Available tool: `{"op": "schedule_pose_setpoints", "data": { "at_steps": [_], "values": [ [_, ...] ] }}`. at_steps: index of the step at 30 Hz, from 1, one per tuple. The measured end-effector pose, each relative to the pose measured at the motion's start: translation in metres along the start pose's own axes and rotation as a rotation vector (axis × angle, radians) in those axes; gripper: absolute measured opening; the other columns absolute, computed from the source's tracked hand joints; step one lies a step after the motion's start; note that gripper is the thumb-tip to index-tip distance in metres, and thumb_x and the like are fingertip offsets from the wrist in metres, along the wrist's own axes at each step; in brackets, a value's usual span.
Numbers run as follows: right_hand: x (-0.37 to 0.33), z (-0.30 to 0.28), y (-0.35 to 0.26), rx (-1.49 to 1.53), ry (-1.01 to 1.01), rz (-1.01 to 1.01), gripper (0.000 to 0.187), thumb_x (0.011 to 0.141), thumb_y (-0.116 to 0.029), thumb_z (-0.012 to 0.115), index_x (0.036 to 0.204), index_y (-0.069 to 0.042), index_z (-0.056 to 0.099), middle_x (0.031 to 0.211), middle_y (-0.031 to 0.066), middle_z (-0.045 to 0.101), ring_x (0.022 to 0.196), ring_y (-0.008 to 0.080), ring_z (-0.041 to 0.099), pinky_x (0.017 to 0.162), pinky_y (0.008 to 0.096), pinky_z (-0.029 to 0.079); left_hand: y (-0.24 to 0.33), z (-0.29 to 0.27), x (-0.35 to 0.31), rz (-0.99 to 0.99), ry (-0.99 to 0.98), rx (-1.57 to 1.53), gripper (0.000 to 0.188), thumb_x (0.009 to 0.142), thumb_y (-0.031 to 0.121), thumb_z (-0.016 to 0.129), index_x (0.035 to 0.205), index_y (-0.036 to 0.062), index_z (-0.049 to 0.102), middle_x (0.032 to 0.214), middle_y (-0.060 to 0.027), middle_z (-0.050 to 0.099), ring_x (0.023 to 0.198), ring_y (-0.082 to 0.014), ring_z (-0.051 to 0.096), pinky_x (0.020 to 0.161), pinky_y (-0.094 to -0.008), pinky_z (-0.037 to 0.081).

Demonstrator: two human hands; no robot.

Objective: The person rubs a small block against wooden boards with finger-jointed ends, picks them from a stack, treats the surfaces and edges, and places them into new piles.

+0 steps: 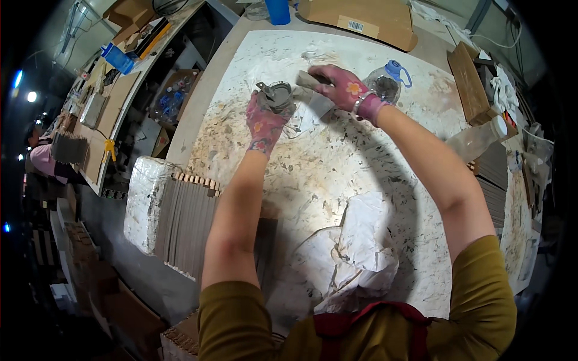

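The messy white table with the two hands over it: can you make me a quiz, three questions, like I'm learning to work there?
1. Which hand holds the round grey thing: A, left; B, right; C, neither?
2. True or false: the clear bottle with the blue handle is nearer the left hand than the right hand.
3. Fill in: the gloves are mostly ____ in colour.

Key:
1. A, left.
2. False; it is beside the right hand.
3. Pink.
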State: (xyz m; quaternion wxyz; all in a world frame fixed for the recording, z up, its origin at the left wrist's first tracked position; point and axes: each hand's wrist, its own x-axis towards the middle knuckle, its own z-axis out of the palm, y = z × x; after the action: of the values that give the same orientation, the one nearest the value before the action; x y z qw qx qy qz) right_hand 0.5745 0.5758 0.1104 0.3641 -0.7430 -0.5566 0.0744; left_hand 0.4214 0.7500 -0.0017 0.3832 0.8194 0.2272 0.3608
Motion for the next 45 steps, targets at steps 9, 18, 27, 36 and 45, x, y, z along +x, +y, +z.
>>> {"op": "schedule_pose_setpoints", "data": {
  "at_steps": [9, 18, 27, 36, 45],
  "values": [
    [0.015, 0.008, 0.006, -0.341, -0.127, -0.182, 0.035, 0.089, -0.023, 0.059, 0.124, -0.027, 0.058, 0.105, 0.0131, 0.066, 0.088, 0.0370, 0.066, 0.078, 0.0468, 0.052, 0.030, -0.012, -0.004, -0.093, -0.066, 0.341, 0.058, 0.077, 0.051, 0.070, 0.120, 0.0116, 0.065, 0.132, -0.0054, 0.060, 0.126, -0.0300, 0.048, 0.112, -0.0362, 0.033],
    [0.028, 0.024, 0.011, 0.866, -0.149, 0.484, 0.040, 0.096, -0.025, 0.059, 0.130, -0.006, 0.056, 0.110, 0.0083, 0.066, 0.092, 0.0202, 0.066, 0.081, 0.0356, 0.056, 0.015, -0.005, 0.002, -0.176, -0.210, 0.428, 0.078, 0.079, 0.061, 0.064, 0.141, 0.0164, 0.051, 0.148, -0.0062, 0.045, 0.140, -0.0261, 0.032, 0.117, -0.0361, 0.025],
    [-0.035, 0.004, 0.001, -0.286, -0.053, -0.156, 0.042, 0.091, -0.019, 0.061, 0.132, -0.015, 0.051, 0.120, 0.0125, 0.062, 0.098, 0.0332, 0.064, 0.083, 0.0399, 0.053, 0.018, 0.001, -0.007, 0.116, 0.107, 0.428, 0.046, 0.071, 0.027, 0.082, 0.110, 0.0092, 0.065, 0.108, -0.0076, 0.065, 0.102, -0.0214, 0.064, 0.089, -0.0324, 0.051],
    [-0.257, -0.068, -0.035, 1.893, -0.018, 0.403, 0.047, 0.097, -0.024, 0.058, 0.135, 0.002, 0.047, 0.124, 0.0182, 0.061, 0.107, 0.0253, 0.065, 0.090, 0.0386, 0.058, 0.006, -0.085, -0.022, 0.223, 0.003, 0.070, 0.070, 0.090, 0.006, 0.063, 0.150, -0.0023, 0.027, 0.144, -0.0180, 0.046, 0.132, -0.0290, 0.045, 0.111, -0.0349, 0.036],
    [-0.498, -0.109, -0.064, 1.805, 0.591, 0.582, 0.044, 0.099, -0.025, 0.057, 0.136, -0.004, 0.048, 0.126, 0.0126, 0.059, 0.111, 0.0250, 0.061, 0.096, 0.0376, 0.054, 0.289, 0.071, -0.172, 0.286, -0.713, -0.196, 0.046, 0.078, 0.000, 0.061, 0.124, 0.0060, 0.062, 0.123, -0.0096, 0.064, 0.115, -0.0227, 0.059, 0.099, -0.0322, 0.046]
  ]
}}
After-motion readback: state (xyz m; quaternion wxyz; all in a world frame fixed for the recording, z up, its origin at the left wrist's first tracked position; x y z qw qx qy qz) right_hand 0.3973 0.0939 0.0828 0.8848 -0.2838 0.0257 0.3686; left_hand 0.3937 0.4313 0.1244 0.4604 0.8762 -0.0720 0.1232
